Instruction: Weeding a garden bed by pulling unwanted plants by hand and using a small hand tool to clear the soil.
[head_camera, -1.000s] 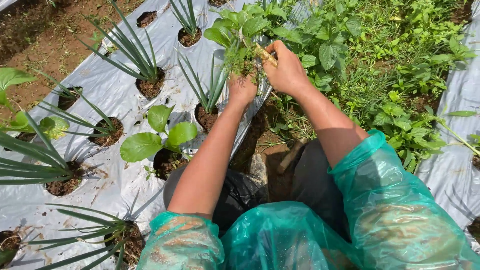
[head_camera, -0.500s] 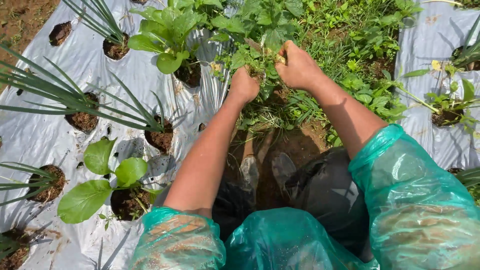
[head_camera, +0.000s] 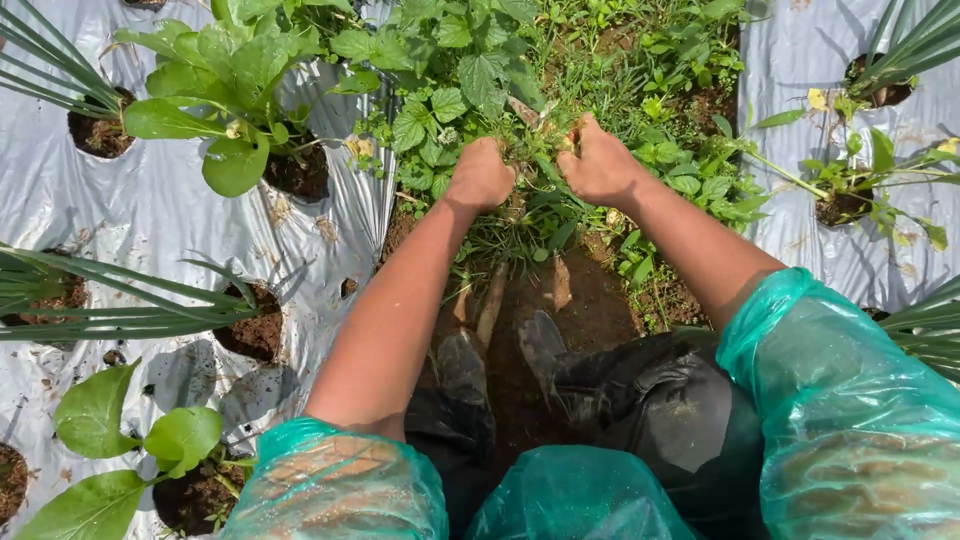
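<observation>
My left hand (head_camera: 480, 175) is closed in a fist around stems of the leafy weeds (head_camera: 470, 85) growing in the furrow. My right hand (head_camera: 598, 162) is closed on a tuft of the same weeds just to the right, with a pale stem or tool end (head_camera: 523, 110) poking out between the hands. Both arms reach forward from translucent green plastic sleeves (head_camera: 840, 400). Bare brown soil (head_camera: 570, 300) lies below the hands, and my muddy dark boots (head_camera: 470, 370) stand in it.
Silver plastic mulch (head_camera: 150, 210) covers beds on both sides of the furrow, with planting holes. Broad-leaved green plants (head_camera: 220, 70) and long-leaved onion-like plants (head_camera: 110, 300) grow from the holes on the left. More plants (head_camera: 850, 170) grow on the right bed.
The view has shifted forward along the furrow. Both hands have moved lower into the weeds and closer to the soil, still closed on the stems.
</observation>
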